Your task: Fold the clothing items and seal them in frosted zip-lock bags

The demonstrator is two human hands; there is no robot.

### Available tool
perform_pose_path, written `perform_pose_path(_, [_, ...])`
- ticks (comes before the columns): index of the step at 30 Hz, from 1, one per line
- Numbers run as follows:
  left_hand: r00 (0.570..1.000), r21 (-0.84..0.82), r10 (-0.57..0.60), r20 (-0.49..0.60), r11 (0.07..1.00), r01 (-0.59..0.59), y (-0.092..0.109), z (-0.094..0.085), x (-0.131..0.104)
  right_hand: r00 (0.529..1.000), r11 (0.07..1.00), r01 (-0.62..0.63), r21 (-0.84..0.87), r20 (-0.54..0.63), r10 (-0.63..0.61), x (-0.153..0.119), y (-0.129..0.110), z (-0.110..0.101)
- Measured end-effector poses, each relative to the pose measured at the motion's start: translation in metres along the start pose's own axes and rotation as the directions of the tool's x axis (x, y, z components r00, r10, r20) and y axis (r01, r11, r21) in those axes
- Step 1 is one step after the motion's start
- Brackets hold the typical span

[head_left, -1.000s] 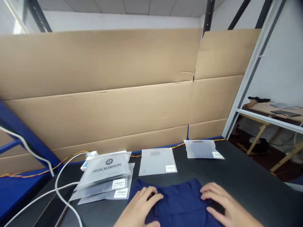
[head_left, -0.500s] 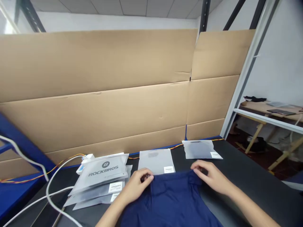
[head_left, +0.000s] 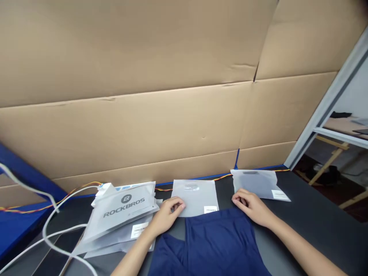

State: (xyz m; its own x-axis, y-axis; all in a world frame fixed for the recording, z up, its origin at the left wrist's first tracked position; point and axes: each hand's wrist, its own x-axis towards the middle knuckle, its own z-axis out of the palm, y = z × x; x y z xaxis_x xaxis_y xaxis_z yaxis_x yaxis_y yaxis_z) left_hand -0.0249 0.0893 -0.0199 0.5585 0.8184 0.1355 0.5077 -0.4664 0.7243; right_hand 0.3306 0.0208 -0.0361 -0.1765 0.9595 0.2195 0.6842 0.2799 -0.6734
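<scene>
A navy blue garment (head_left: 218, 241) lies spread on the black table at the bottom centre, its upper edge just below both hands. My left hand (head_left: 170, 212) is beside the garment's upper left corner, fingers curled with thumb and fingertips close together, over the edge of a frosted bag (head_left: 197, 197). Nothing shows between those fingers. My right hand (head_left: 253, 207) is curled above the garment's upper right corner, thumb against the fingers, and overlaps the lower edge of another frosted bag (head_left: 255, 184). Whether it pinches any fabric is too small to tell.
Stacked frosted bags marked ROCKBROS (head_left: 126, 205) lie at the left, beside white cables (head_left: 47, 230) and a white plug block (head_left: 105, 191). A cardboard wall (head_left: 143, 134) stands along the table's back. A grey metal post (head_left: 327, 103) rises at the right.
The view has tilted down and shifted. My left hand has come off the garment's edge, and my right hand has moved slightly up from the corner. The garment's upper edge now lies flatter.
</scene>
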Motion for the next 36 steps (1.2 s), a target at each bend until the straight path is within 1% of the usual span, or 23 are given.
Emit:
perform_pose_path(10, [0.999, 0.016, -0.023, 0.035, 1.0, 0.022, 0.006, -0.003, 0.003, 1.0, 0.999, -0.008, 0.045, 0.022, 0.007, 0.001, 0.001, -0.007])
perform_pose_path(17, [0.999, 0.017, -0.018, 0.029, 1.0, 0.018, 0.006, -0.002, 0.002, 1.0, 0.998, -0.016, 0.055, 0.01, 0.016, 0.001, 0.001, -0.007])
perform_pose_path(21, [1.0, 0.016, -0.013, 0.026, 1.0, 0.013, 0.006, -0.002, 0.002, 0.999, 0.994, -0.047, 0.103, 0.003, 0.047, 0.003, 0.005, -0.006])
perform_pose_path(24, [1.0, 0.024, -0.005, 0.019, 1.0, 0.005, 0.004, -0.001, 0.002, 0.998, 0.991, -0.064, 0.115, 0.02, 0.062, 0.004, 0.009, -0.007])
perform_pose_path(29, [1.0, 0.049, 0.02, 0.016, 0.999, -0.021, 0.004, -0.002, 0.002, 0.995, 0.992, -0.024, 0.12, 0.098, 0.012, 0.004, 0.009, -0.015])
perform_pose_path(33, [0.996, 0.096, 0.076, 0.054, 0.992, -0.081, 0.011, -0.003, -0.001, 0.985, 0.994, 0.033, 0.106, 0.166, -0.05, -0.001, 0.003, -0.022])
perform_pose_path(36, [0.988, 0.136, 0.109, 0.106, 0.983, -0.123, 0.019, -0.002, -0.004, 0.985, 0.995, 0.06, 0.074, 0.156, -0.071, -0.004, -0.004, -0.02])
